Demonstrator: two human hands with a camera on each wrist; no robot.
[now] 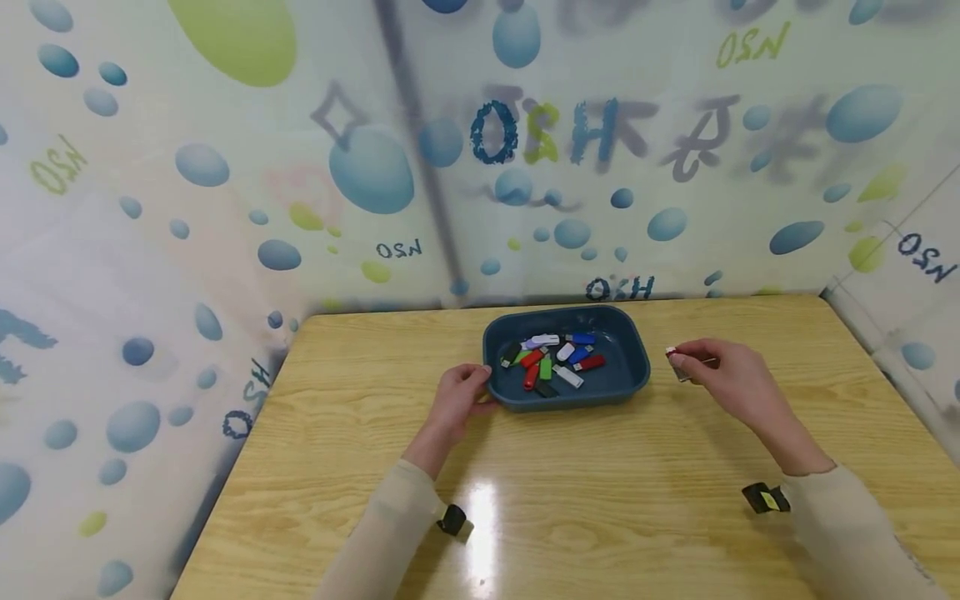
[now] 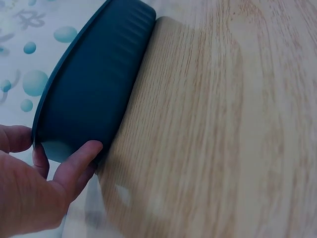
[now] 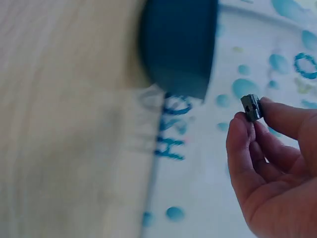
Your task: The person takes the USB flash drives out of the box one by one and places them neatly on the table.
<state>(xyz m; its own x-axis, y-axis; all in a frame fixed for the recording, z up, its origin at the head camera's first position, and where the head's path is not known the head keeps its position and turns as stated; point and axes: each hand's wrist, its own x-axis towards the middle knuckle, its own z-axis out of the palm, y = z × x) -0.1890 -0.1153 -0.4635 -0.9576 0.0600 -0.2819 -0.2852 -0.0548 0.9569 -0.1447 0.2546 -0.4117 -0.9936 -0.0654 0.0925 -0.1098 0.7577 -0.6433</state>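
A dark blue plastic tray (image 1: pixel 636 392) sits on the table with several USB sticks inside: red (image 1: pixel 590 362), green (image 1: pixel 545 368), blue (image 1: pixel 582 355) and white (image 1: pixel 567 377) ones among them. At its left end my left hand (image 1: pixel 452 402) grips the rim and wall, fingers against the outside in the left wrist view. To the right of the tray, apart from it, my right hand (image 1: pixel 733 385) pinches a USB stick (image 1: pixel 680 371) between thumb and fingers. Its metal plug (image 3: pixel 252 107) shows in the right wrist view; the fingertips partly cover the stick.
The wooden table (image 1: pixel 585 500) meets a patterned wall covering (image 1: pixel 517 242) with blue and green drops just behind the tray. More of that covering stands along the left and right sides. Black straps (image 1: pixel 767 498) sit at both wrists.
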